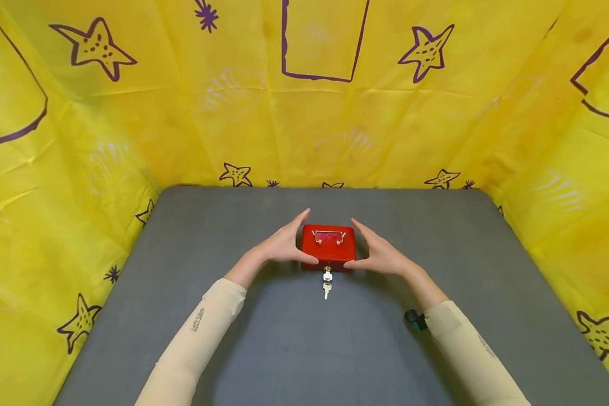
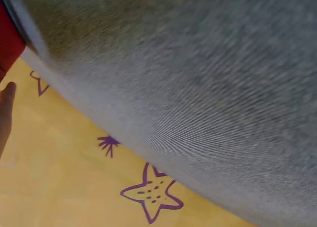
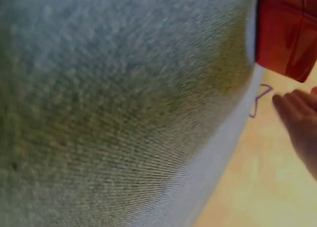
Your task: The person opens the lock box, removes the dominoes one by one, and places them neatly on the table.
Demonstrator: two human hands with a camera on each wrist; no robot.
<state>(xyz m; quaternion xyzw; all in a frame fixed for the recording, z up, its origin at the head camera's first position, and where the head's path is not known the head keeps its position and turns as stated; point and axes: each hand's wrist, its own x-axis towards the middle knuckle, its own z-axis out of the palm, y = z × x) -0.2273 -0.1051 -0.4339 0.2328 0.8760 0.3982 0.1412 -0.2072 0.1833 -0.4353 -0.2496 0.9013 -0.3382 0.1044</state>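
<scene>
A red metal box (image 1: 329, 252) with a wire handle on its lid stands closed on the grey table, and keys (image 1: 327, 282) hang at its front lock. The left hand (image 1: 284, 243) is at the box's left side, thumb over the front left corner, fingers stretched out. On the other side, the right hand (image 1: 382, 255) mirrors it, thumb at the front right corner. Whether the thumbs touch the box cannot be told. The left wrist view shows the box's edge (image 2: 8, 46) and a fingertip (image 2: 7, 100) apart; in the right wrist view, fingers (image 3: 297, 108) are apart from the box (image 3: 282, 38).
The grey table (image 1: 325, 355) has yellow cloth (image 1: 172, 129) with purple starfish drawings behind it and on both sides. A small black device (image 1: 415, 320) is at the right wrist, beside the beige sleeve (image 1: 467, 349).
</scene>
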